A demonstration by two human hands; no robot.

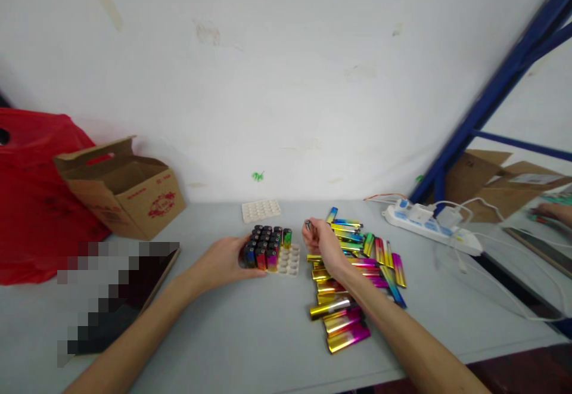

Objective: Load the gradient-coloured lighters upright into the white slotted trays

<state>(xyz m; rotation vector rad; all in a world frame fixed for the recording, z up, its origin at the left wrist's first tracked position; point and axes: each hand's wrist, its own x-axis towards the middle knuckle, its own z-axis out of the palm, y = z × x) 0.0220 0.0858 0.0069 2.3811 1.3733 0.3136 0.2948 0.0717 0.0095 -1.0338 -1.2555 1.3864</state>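
Black-topped, shiny coloured lighters (263, 243) stand upright in close rows in the left part of a white tray with round-edged slots (290, 263). My left hand (226, 260) is wrapped around the left side of these rows, thumb at the front. One green-yellow lighter (286, 238) stands at the back of the tray's right part, where the slots show bare. To the right, my right hand (322, 242) is closed around a lighter (308, 225), of which only the top end shows. Beneath and around that hand lies a loose pile of metallic gradient lighters (342, 322).
A second white slotted tray (261, 210) lies near the wall. On the left are an open cardboard box (147, 200), a red bag (36, 203) and a dark flat device (129, 298). A power strip (431, 227) with cables lies right, beside a blue frame (482, 96). A co-worker's hand (554, 210) shows far right.
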